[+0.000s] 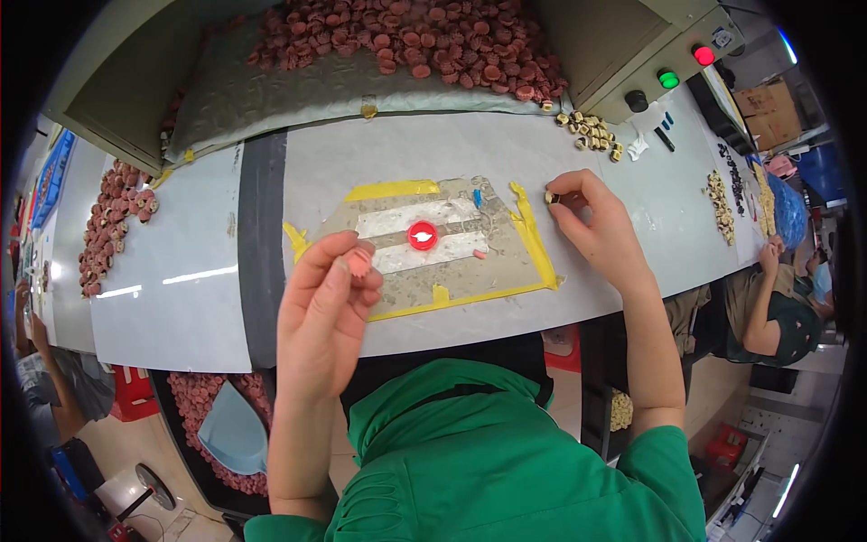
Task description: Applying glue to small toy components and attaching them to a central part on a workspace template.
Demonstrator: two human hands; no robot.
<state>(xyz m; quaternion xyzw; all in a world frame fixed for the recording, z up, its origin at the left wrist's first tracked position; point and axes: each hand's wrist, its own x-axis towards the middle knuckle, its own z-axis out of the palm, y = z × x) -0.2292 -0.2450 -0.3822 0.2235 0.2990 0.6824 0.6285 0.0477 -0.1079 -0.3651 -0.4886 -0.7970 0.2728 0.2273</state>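
Raised over the near left of a taped grey work mat point(506, 266), my left hand point(318, 316) is closed on a small pink ridged cup-shaped piece point(358, 262). My right hand point(599, 226), held past the mat's right edge, pinches a small cream-and-dark piece point(550, 196) between thumb and fingertips. Between the two hands, on the mat, sits a round red dish point(422, 236) with something white in its middle. A small blue item point(477, 198) and a pink scrap point(480, 255) lie to the dish's right.
Pink cups point(424, 45) are heaped at the back inside a grey-green housing with control buttons point(667, 79). Cream-and-dark pieces point(591, 134) lie at back right, assembled-looking pieces point(113, 221) at left. Below left, a light-blue scoop point(233, 432) rests among pink cups. Co-workers point(768, 312) sit on both sides.
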